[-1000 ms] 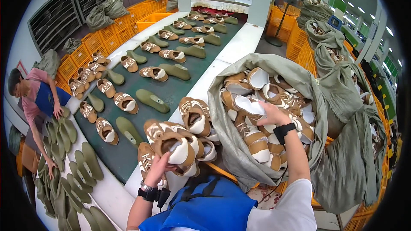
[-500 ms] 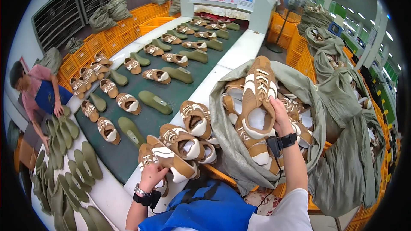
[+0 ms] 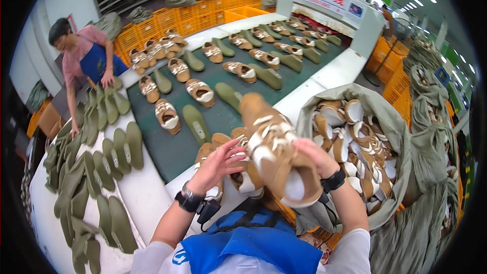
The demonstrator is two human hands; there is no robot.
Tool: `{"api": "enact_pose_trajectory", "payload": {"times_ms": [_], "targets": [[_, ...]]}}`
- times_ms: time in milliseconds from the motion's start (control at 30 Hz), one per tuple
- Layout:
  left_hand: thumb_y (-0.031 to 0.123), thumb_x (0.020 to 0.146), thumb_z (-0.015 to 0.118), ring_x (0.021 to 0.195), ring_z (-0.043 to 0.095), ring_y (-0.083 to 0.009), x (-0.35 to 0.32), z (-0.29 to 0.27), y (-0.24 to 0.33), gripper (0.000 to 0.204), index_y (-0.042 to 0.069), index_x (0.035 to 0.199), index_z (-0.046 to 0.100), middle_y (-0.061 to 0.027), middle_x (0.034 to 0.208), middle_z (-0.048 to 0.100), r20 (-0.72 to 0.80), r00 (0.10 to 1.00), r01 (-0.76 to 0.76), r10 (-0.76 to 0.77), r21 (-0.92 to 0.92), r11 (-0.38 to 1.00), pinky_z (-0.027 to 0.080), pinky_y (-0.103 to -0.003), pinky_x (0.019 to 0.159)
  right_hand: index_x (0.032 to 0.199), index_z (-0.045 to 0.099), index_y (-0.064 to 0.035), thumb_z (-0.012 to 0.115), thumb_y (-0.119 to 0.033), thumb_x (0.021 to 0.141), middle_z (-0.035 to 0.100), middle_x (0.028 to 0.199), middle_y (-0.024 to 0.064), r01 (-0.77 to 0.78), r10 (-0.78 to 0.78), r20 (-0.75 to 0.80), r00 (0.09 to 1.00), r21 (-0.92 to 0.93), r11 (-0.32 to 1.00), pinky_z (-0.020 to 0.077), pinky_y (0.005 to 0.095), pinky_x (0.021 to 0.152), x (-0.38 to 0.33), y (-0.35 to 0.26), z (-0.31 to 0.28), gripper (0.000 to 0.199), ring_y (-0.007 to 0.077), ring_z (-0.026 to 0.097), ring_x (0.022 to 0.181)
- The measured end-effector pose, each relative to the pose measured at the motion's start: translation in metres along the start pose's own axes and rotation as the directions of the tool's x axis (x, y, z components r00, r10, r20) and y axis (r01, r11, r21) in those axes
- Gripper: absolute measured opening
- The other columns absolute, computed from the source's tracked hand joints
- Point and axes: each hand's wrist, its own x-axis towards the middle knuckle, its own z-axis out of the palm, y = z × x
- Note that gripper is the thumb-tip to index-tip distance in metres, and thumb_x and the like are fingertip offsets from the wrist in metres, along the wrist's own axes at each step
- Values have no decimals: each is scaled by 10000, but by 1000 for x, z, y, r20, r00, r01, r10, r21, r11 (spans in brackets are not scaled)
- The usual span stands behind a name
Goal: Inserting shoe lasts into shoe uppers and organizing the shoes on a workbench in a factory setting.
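My right hand (image 3: 315, 158) grips a brown and white lace-up sneaker (image 3: 271, 144) near its heel opening. The sneaker hangs in the air with its toe pointing away from me. Beside it my left hand (image 3: 217, 165) is raised, fingers apart, holding nothing. Under both hands several matching sneakers (image 3: 249, 178) are bunched on the table's near edge, partly covered by the held one. Farther off, a dark green belt (image 3: 144, 144) carries rows of sneakers (image 3: 167, 115) alternating with olive-green shoe lasts (image 3: 196, 123).
An open grey-green sack (image 3: 402, 172) full of sneakers stands at the right. A white table (image 3: 144, 193) at the left bears many lasts. A co-worker (image 3: 89, 53) in a blue apron handles lasts there. Orange crates (image 3: 167, 21) line the back.
My right hand has carried the sneaker leftward from over the sack to above the bunched sneakers. My left hand has lifted off those sneakers and spread its fingers. The view has turned.
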Motion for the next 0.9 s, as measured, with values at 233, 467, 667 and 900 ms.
{"api": "enact_pose_trajectory", "payload": {"times_ms": [233, 467, 667, 900], "targets": [[199, 852, 622, 1023, 576, -167, -16, -24, 3, 429, 27, 1210, 459, -81, 1147, 579, -169, 983, -111, 74, -220, 969, 470, -320, 897, 1319, 364, 4, 497, -205, 928, 480, 1252, 49, -76, 100, 437, 894, -72, 994, 376, 265, 958, 25, 38, 56, 463, 106, 457, 1116], [196, 883, 593, 934, 591, -136, -36, -65, -13, 405, -9, 1194, 436, -87, 1091, 586, -435, 867, -198, 242, 144, 970, 502, -280, 802, 1421, 167, -23, 607, -39, 816, 364, 1373, 68, -110, 100, 443, 891, -4, 994, 314, 294, 1023, 18, 54, 95, 748, 147, 380, 1231], [404, 901, 528, 1059, 525, -109, -109, -84, -39, 565, 151, 1348, 291, -10, 1251, 473, -170, 949, 252, -267, -103, 962, 477, -279, 840, 1402, 187, 8, 583, -65, 846, 431, 1310, 100, 119, -82, 362, 929, -81, 990, 388, 286, 948, 69, 65, 148, 687, 148, 462, 1138], [202, 871, 583, 1034, 581, -169, -125, -164, 8, 446, 31, 1256, 437, -71, 1199, 552, -504, 861, -70, -64, -243, 968, 497, -356, 886, 1413, 173, -35, 564, -11, 851, 501, 1143, 107, 235, -138, 358, 924, -246, 940, 453, 247, 827, 108, 84, 167, 685, 110, 534, 925]]}}
